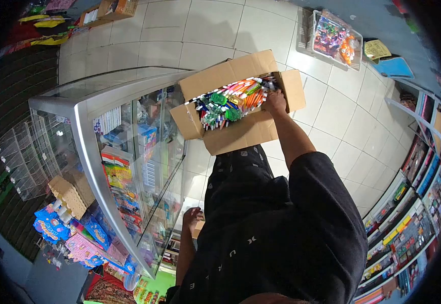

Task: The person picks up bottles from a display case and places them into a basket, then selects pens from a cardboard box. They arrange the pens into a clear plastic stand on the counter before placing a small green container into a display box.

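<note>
You're mid-rummage here: your right hand [274, 101] is down in the open cardboard box [240, 129] that sits on the floor right by the glass display case [129, 152], fingers closed around the end of the pen bundles [230, 101]. Looks like the picking-out step, so next you'd need a firm pinch on one pack and a straight lift. The box is stuffed with orange, green and white packs. Your left hand [192, 218] hangs low by the case, can't tell if it's holding anything.

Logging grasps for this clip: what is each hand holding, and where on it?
The right hand is in the open cardboard box among the pens; its grip cannot be told. The left hand touches a brown item, hold unclear.
</note>
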Action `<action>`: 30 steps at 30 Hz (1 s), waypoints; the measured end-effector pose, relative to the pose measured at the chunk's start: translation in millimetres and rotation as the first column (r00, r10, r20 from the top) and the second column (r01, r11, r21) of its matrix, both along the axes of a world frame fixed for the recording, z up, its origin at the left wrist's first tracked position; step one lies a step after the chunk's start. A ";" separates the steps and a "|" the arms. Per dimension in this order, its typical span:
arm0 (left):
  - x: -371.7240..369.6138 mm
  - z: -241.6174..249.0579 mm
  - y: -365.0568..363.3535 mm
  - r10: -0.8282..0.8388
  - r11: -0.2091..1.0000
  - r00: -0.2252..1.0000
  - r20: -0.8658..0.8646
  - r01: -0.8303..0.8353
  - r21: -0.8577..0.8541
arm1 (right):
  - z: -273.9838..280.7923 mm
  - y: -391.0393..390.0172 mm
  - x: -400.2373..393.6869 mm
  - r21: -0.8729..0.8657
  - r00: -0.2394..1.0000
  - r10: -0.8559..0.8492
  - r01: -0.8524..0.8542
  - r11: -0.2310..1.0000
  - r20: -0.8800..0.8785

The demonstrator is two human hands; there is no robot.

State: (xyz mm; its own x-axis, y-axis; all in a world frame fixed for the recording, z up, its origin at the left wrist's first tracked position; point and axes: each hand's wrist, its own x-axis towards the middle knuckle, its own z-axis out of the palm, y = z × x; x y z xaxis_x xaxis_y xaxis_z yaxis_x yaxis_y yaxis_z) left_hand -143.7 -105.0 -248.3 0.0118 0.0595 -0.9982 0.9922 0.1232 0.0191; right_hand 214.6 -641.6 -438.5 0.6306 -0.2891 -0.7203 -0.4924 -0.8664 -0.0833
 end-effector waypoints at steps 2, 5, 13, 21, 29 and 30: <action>-18.5 -4.0 10.0 0.270 0.957 0.961 -0.065 -0.276 -0.094 | 8.7 3.6 3.5 0.075 0.998 0.008 -0.013 0.997 0.061; -18.3 11.2 -10.3 -0.025 1.000 0.997 0.077 0.024 0.016 | -4.6 5.9 -5.4 0.225 0.964 0.086 -0.145 0.964 0.251; 7.3 25.2 -38.8 -0.184 0.980 0.980 0.074 0.178 0.084 | -6.2 22.3 -9.3 0.186 0.968 0.250 -0.252 0.950 0.034; -0.2 29.2 -38.7 -0.035 0.992 0.999 0.025 0.032 0.118 | -17.0 28.9 -2.0 0.081 0.975 0.203 -0.196 0.977 -0.092; -3.7 34.5 -33.8 -0.514 0.857 0.789 0.337 0.479 0.189 | 13.7 37.2 16.3 0.111 0.988 0.030 -0.048 0.993 0.154; -5.3 34.4 -32.5 -0.504 0.864 0.797 0.333 0.469 0.184 | 13.7 36.7 17.6 0.111 0.973 0.016 -0.043 0.993 0.230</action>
State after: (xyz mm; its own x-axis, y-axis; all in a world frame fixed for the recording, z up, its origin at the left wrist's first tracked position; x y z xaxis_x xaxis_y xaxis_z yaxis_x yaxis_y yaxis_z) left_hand -149.0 -137.5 -213.9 0.4171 0.0363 -0.9081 0.8413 -0.3934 0.3707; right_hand 232.2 -604.9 -424.9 0.7889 -0.1919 -0.5837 -0.4232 -0.8585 -0.2897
